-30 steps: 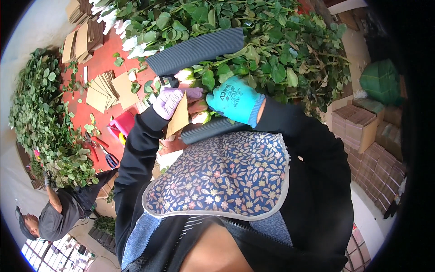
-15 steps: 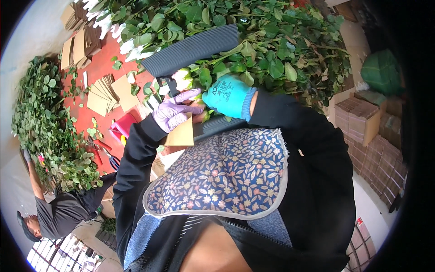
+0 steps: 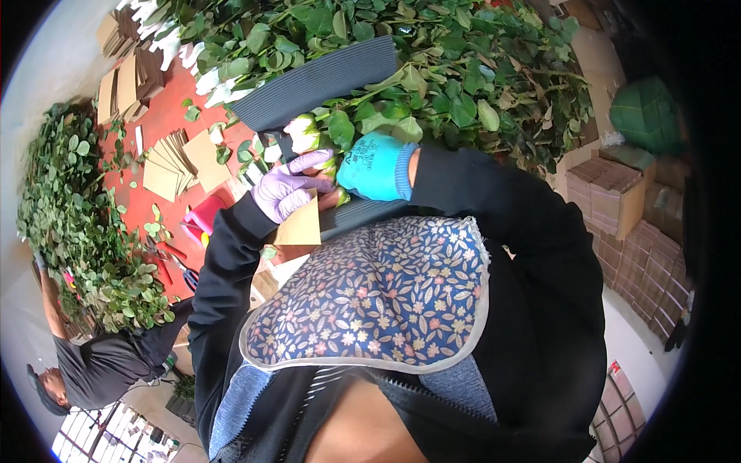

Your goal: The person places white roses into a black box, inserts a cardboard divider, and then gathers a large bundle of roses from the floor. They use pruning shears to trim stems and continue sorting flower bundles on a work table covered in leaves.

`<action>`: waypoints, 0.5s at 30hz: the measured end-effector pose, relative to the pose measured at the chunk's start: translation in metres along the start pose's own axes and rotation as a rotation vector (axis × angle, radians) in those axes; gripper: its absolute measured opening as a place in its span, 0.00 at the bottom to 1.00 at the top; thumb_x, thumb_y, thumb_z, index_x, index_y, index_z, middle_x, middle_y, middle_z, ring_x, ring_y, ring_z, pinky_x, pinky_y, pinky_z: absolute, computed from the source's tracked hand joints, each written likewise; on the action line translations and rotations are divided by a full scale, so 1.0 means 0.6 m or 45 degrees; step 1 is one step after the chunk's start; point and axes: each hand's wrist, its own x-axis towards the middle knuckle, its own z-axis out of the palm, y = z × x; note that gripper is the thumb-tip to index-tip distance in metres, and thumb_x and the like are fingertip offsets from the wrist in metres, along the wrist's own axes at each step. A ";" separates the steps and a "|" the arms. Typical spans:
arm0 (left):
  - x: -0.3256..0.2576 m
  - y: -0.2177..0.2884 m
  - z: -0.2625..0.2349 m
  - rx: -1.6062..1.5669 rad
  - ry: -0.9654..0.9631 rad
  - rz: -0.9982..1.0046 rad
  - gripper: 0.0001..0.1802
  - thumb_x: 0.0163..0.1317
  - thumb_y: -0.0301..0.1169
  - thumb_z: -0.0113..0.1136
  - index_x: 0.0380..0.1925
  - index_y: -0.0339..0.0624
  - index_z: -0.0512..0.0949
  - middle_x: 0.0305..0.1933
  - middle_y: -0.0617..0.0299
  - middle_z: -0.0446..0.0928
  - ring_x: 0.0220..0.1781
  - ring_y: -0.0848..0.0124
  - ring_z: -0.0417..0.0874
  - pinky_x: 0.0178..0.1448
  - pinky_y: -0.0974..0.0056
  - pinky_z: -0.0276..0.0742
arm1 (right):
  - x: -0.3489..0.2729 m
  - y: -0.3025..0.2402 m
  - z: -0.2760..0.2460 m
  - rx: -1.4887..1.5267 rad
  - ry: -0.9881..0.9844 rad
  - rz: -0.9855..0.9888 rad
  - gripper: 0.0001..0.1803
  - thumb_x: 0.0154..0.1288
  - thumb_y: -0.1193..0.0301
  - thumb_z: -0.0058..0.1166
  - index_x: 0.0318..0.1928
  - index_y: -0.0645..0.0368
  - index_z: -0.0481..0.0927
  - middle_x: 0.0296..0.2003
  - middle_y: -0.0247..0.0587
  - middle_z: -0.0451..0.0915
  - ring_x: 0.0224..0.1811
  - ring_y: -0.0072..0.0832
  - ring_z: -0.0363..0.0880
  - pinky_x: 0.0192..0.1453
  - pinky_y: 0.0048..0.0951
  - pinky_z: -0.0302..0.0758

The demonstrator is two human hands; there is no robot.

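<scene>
My left hand (image 3: 292, 190), in a thin purple glove, reaches over the rose heads with its index and middle fingers stretched and spread. A tan cardboard piece (image 3: 299, 225) lies against its palm side. Close beside it, my right hand (image 3: 377, 166), in a teal coated glove, is curled around a rose (image 3: 341, 198); its fingertips are hidden. Another, pale pink-and-cream rose (image 3: 302, 133) sits just beyond my fingers. Dark ribbed pads (image 3: 316, 81) lie beyond and under my hands.
Leafy rose stems (image 3: 463, 85) heap the far side. On the red table (image 3: 166, 116) rest cardboard sheets (image 3: 170, 166), a pink object (image 3: 202, 216) and scissors (image 3: 185, 272). At left, another person (image 3: 100, 370) reaches toward more foliage (image 3: 69, 201). Stacked cardboard (image 3: 610, 193) stands at right.
Both hands appear slightly further left, along with the whole scene. My right hand has turned a little and sits lower around the rose. The left hand keeps its pose.
</scene>
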 end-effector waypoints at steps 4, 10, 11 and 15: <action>-0.002 -0.003 -0.002 0.079 -0.006 0.076 0.26 0.71 0.49 0.49 0.46 0.36 0.84 0.69 0.44 0.67 0.65 0.53 0.73 0.67 0.54 0.67 | -0.002 -0.004 0.006 -0.011 -0.005 0.068 0.09 0.52 0.70 0.53 0.27 0.55 0.87 0.26 0.44 0.84 0.29 0.43 0.84 0.33 0.41 0.78; -0.015 0.003 0.015 0.157 0.016 -0.050 0.23 0.71 0.46 0.50 0.46 0.37 0.84 0.61 0.48 0.76 0.73 0.54 0.65 0.73 0.53 0.58 | 0.006 -0.012 -0.074 0.103 0.254 0.248 0.14 0.61 0.58 0.53 0.33 0.54 0.84 0.26 0.45 0.83 0.29 0.44 0.83 0.33 0.45 0.77; -0.014 0.009 0.017 0.149 0.010 -0.127 0.21 0.70 0.42 0.51 0.46 0.38 0.84 0.55 0.54 0.81 0.75 0.56 0.61 0.76 0.53 0.50 | 0.014 -0.012 -0.077 0.037 0.343 0.317 0.13 0.63 0.59 0.52 0.32 0.54 0.83 0.27 0.45 0.83 0.29 0.43 0.83 0.33 0.45 0.77; 0.000 0.012 0.020 0.260 0.035 0.122 0.12 0.68 0.28 0.55 0.46 0.36 0.83 0.65 0.47 0.72 0.68 0.57 0.72 0.68 0.58 0.70 | 0.039 0.020 -0.043 -0.182 0.240 0.281 0.08 0.60 0.65 0.52 0.29 0.53 0.81 0.26 0.40 0.82 0.28 0.38 0.83 0.30 0.42 0.76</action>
